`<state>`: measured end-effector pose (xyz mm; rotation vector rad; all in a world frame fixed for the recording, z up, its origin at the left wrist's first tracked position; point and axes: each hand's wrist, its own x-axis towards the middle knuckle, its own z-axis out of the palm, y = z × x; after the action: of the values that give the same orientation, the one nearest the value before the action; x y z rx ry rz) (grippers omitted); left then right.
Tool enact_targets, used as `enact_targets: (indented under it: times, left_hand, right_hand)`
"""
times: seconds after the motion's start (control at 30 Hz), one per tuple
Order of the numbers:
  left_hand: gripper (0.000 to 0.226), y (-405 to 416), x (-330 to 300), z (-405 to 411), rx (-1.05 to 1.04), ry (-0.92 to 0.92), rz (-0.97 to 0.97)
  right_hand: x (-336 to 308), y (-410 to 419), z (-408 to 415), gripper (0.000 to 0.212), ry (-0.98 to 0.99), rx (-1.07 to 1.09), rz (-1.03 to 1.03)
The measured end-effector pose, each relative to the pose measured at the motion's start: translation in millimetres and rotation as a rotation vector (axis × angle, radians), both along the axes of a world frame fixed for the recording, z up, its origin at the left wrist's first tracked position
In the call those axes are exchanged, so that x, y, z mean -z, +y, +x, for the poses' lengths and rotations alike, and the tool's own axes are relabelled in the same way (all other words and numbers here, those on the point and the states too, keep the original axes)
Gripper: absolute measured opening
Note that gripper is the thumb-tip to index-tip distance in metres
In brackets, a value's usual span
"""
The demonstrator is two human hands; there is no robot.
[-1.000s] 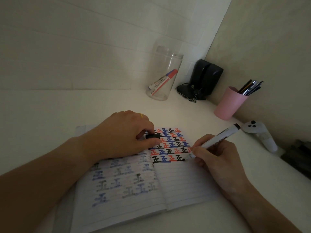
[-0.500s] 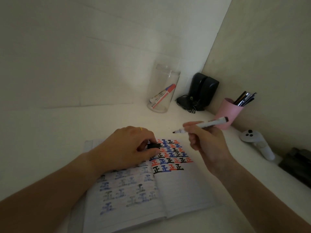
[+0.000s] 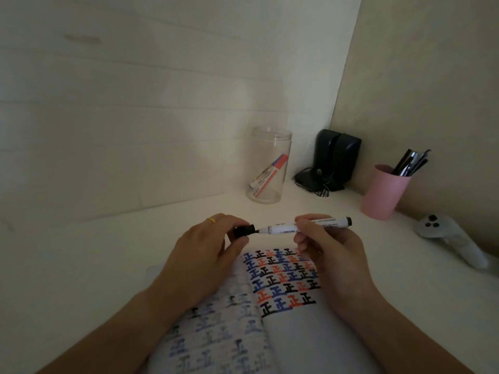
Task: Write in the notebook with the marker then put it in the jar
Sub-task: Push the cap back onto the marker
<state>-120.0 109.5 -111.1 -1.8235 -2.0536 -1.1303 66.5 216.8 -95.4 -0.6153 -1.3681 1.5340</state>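
An open lined notebook [image 3: 291, 327] lies in front of me, its right page filled with rows of black, blue and red characters. Above it, my right hand [image 3: 326, 255] holds a white marker [image 3: 305, 227] level, tip pointing left. My left hand [image 3: 205, 255] pinches the marker's black cap [image 3: 244, 230], whose mouth sits right at the tip. A clear jar [image 3: 270, 163] stands at the back near the wall, with a red-capped marker [image 3: 270, 175] leaning inside it.
A pink cup [image 3: 383, 193] with dark pens stands at the right by the side wall. Black speakers [image 3: 334, 160] with tangled cable sit in the corner. A white controller [image 3: 453, 238] lies on the desk at the far right.
My right hand lifted the marker off the page and turned it level. My left hand rose from the notebook with the cap, bringing it to the marker's tip.
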Motion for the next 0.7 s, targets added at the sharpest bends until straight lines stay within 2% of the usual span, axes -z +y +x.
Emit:
enact_targets:
  times: [0.27, 0.43, 0.57, 0.7]
  left_hand:
    - [0.021, -2.7, -3.0, 1.4, 0.027, 0.002, 0.003]
    - [0.021, -5.6, -9.0, 7.2, 0.106, 0.015, 0.018]
    - [0.017, -11.1, -15.2, 14.1, 0.188, -0.059, 0.024]
    - [0.026, -20.5, -21.0, 19.2, 0.269, -0.131, 0.017]
  right_hand:
    - [-0.2, -0.8, 1.2, 0.009, -0.008, -0.003, 0.005]
    - [-0.7, -5.5, 0.4, 0.013, -0.033, -0.094, 0.023]
    - [-4.1, -7.4, 2.5, 0.027, 0.016, -0.178, -0.03]
    - [-7.4, -11.3, 4.5, 0.032, 0.057, -0.277, -0.06]
